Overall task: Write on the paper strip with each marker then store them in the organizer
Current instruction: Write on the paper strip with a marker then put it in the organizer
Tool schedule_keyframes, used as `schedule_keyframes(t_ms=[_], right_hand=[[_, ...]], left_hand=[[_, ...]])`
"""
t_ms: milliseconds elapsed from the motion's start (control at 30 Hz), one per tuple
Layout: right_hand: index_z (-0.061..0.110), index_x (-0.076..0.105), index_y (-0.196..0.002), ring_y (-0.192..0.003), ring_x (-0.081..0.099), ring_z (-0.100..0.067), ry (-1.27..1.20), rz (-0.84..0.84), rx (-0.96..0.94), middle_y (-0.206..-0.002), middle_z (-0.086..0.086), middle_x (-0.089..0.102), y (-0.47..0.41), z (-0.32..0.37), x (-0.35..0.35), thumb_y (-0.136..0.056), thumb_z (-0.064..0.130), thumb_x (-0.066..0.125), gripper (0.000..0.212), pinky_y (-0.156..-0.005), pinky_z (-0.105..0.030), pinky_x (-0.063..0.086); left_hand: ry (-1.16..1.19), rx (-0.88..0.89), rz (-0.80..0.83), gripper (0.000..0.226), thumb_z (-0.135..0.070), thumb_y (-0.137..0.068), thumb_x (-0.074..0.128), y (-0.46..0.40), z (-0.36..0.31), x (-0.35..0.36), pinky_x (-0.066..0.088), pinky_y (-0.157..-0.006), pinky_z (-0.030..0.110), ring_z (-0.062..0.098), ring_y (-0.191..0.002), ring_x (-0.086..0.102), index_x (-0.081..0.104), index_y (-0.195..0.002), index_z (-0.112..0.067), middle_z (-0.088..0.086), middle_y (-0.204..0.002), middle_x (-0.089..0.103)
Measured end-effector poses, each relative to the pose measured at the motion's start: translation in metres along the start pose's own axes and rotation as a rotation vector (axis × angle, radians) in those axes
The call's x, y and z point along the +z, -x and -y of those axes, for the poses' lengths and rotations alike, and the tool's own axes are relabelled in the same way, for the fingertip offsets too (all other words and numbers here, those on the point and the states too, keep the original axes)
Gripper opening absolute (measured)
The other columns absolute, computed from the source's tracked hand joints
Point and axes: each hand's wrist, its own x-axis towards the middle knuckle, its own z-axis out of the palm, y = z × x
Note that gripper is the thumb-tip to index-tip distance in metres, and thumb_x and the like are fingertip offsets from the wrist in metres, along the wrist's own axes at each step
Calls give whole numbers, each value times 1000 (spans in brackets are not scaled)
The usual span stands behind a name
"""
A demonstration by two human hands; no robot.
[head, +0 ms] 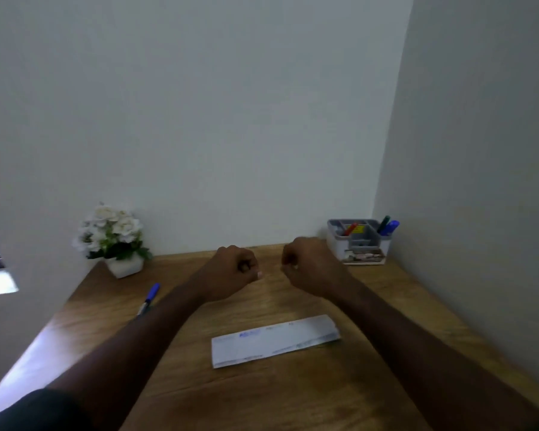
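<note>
both arms extended forward, hands raised side by side.
left hand (231, 270) and right hand (308, 262) each curled into a loose fist, knuckles up, apart from each other, holding nothing visible.

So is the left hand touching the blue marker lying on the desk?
Apart. The head view shows the left hand fisted above mid-desk, well right of the blue marker; only the forearm crosses near its lower end.

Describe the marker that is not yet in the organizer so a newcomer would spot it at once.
Start at the white flower pot in the far left corner of the wooden desk. Just in front of it, beside the left forearm, a blue-capped marker lies flat on the wood. It is the only marker lying loose; the others stand in the grey organizer at the far right.
</note>
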Motion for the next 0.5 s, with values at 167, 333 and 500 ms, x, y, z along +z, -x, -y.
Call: schedule_keyframes(t_ms=[167, 333, 500], right_hand=[[18, 72, -90, -86, 62, -15, -159, 91, -137, -91, 1, 70, 10, 83, 55, -85, 24, 66, 10, -75, -30, 52], [24, 69, -90, -91, 63, -19, -306, 149, -91, -98, -2, 69, 9, 145, 93, -85, 32, 61, 13, -74, -29, 50], [32, 68, -105, -100, 62, -18, -371, 242, -89, -108, 3, 70, 11, 181, 111, -85, 36, 50, 28, -77, -31, 49]], left_hand=[[-148, -123, -77, 12, -31, -82, 70, 68, 34, -38, 42, -59, 23, 5, -64, 54, 63, -75, -25, -8, -70, 61], [-156, -252, -172, 23, -14, -83, 67, 130, 61, -69, 34, -54, 17, 2, -56, 51, 58, -63, -22, -7, -58, 55], [-200, -353, -161, 11, -17, -79, 66, 163, 81, -79, 40, -55, 24, 5, -56, 52, 65, -68, -20, -6, -60, 60]])
